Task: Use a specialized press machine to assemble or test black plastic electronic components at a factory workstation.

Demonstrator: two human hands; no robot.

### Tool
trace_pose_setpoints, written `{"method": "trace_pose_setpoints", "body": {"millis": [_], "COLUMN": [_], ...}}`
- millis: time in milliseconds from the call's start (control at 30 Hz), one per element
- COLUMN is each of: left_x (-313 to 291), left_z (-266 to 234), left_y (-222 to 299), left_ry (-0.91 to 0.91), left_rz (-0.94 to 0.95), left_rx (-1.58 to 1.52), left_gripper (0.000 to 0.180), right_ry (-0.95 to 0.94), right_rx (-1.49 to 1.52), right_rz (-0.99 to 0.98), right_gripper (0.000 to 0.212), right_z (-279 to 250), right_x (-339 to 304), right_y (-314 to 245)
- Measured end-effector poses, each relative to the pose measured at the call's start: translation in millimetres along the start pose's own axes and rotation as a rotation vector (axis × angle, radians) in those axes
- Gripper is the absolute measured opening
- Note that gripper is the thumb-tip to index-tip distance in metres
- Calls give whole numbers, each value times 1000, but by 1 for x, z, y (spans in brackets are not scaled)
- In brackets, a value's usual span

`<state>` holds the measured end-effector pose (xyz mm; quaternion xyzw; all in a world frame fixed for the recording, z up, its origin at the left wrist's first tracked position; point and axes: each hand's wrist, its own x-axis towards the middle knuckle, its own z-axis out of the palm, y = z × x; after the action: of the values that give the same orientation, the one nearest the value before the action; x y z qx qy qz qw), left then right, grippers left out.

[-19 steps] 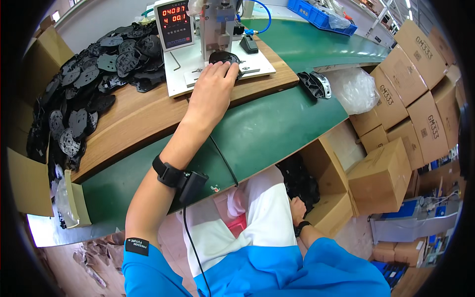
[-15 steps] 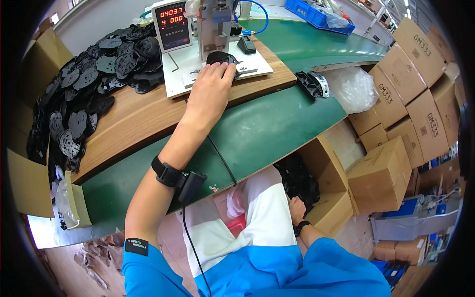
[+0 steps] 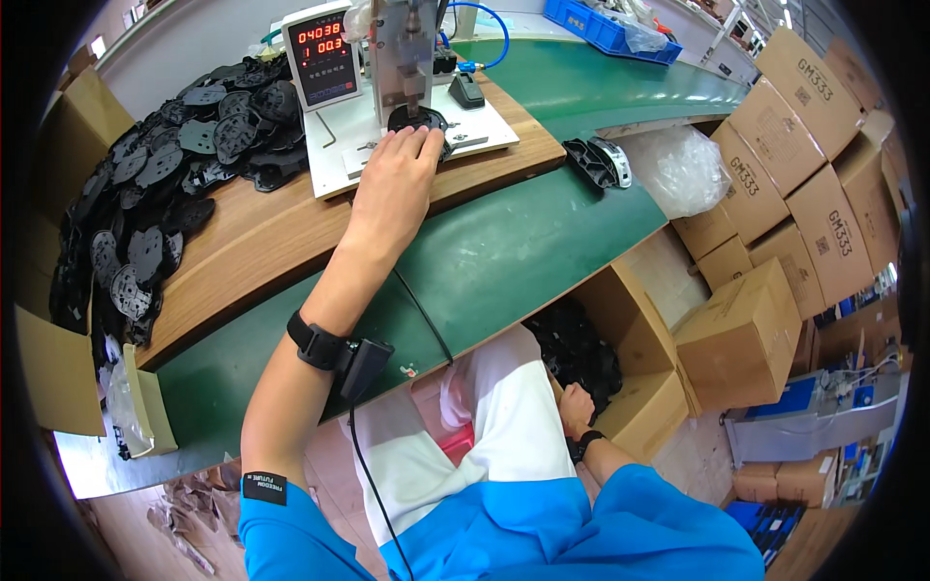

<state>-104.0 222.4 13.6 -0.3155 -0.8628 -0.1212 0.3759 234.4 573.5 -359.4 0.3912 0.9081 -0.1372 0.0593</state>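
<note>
My left hand (image 3: 394, 184) reaches over the bench to a small press (image 3: 404, 58). Its fingers are closed on the near edge of a round black plastic part (image 3: 418, 120), which lies on the white base plate (image 3: 334, 169). The press's metal rod is down at the part. Low on the right, my right hand (image 3: 576, 411) is at the near side of an open cardboard box (image 3: 635, 334), beside a heap of black plastic parts (image 3: 578, 353). Its fingers are curled, and whatever they hold is hidden.
Left of the press, black plastic parts (image 3: 145, 169) are piled on the wooden board (image 3: 228, 252). A digital display (image 3: 325, 58) stands beside the press. On the green table (image 3: 513, 232) are another black part (image 3: 596, 163) and a clear plastic bag (image 3: 678, 169). Cartons (image 3: 775, 126) are stacked at right.
The press rod has come down onto the black plastic part under my left hand, and the display's red digits have changed. The whole view has shifted slightly. My right hand stays at the box.
</note>
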Motion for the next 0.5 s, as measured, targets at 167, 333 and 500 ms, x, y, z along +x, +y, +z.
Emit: {"method": "trace_pose_setpoints", "body": {"millis": [167, 333, 500], "left_x": [-6, 1, 0], "left_z": [-3, -5, -11], "left_y": [-2, 1, 6], "left_ry": [-2, 22, 57], "left_rz": [-2, -9, -40], "left_rx": [-2, -36, 66], "left_gripper": [38, 38, 39], "right_ry": [-23, 91, 179], "right_rx": [-4, 154, 764], "right_rz": [8, -119, -458], "right_gripper": [44, 31, 17], "right_z": [1, 22, -74], "right_x": [-2, 10, 3], "right_y": [-1, 24, -36]}}
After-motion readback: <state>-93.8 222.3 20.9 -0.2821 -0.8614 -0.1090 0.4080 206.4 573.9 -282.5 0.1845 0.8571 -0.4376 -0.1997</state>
